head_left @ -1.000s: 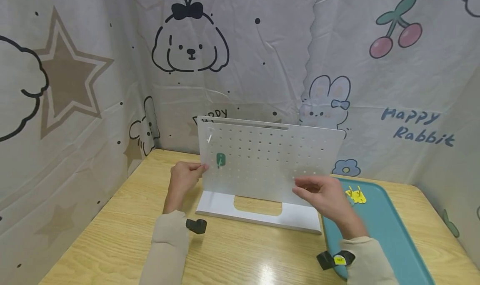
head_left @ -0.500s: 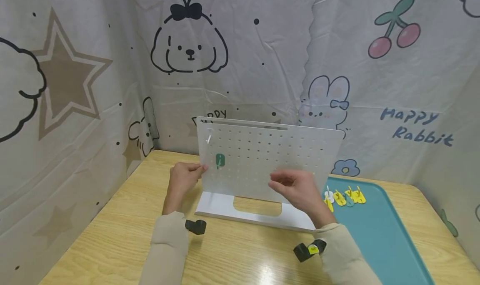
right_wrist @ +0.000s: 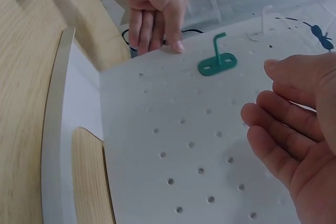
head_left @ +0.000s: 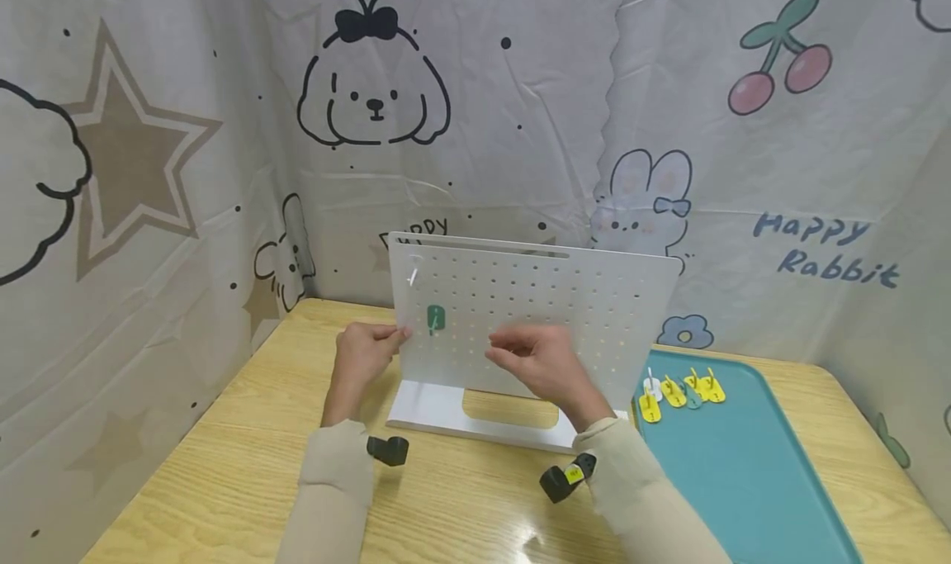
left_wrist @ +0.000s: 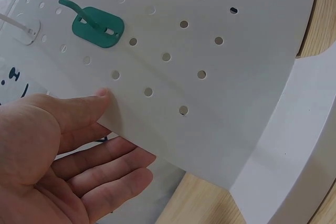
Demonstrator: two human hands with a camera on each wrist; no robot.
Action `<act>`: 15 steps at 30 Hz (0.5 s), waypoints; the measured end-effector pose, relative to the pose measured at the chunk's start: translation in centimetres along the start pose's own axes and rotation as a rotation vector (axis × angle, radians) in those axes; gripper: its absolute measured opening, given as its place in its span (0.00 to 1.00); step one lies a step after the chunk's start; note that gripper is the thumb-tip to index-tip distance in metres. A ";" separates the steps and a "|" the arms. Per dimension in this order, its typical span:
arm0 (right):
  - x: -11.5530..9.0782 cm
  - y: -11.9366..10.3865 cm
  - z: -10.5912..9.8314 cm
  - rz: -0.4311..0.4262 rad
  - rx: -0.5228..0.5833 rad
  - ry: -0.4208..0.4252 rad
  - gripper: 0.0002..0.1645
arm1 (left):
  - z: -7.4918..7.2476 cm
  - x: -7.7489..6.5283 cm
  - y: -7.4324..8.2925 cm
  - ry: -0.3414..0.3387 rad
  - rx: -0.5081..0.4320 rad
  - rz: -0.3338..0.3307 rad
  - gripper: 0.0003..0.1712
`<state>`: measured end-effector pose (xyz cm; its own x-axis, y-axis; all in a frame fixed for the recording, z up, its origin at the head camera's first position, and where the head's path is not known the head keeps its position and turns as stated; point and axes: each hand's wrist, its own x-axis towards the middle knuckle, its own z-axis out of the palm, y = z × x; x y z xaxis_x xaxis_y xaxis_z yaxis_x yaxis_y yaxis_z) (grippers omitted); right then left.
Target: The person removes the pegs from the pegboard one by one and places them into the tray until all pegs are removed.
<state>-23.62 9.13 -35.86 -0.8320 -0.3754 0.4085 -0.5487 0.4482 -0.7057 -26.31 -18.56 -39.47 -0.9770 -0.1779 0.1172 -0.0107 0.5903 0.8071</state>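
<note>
left hand pinching pegboard, right hand in front, green hook mounted

The right grip has moved leftward across the pegboard.

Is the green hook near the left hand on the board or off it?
On: the green hook lies flat against the board, prong jutting outward, while the left hand grips only the board's edge.

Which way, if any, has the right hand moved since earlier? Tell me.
Yes: in the head view, the right hand has moved left across the pegboard, nearer the green hook.
</note>
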 end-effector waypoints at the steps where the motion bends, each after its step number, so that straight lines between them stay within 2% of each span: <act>1: 0.2 0.0 0.2 0.006 0.002 -0.009 0.12 | 0.0 0.0 0.0 -0.001 0.000 -0.003 0.20; 4: 0.9 -0.3 0.9 0.034 0.005 -0.027 0.12 | 0.0 0.1 0.0 0.001 0.004 -0.010 0.20; 15: 2.7 -1.0 3.4 0.037 -0.019 -0.014 0.11 | 0.1 0.2 0.1 -0.016 -0.009 -0.029 0.19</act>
<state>-25.04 4.95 -36.04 -0.8507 -0.3697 0.3737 -0.5190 0.4776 -0.7089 -26.51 -18.51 -39.44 -0.9797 -0.1821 0.0839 -0.0376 0.5779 0.8152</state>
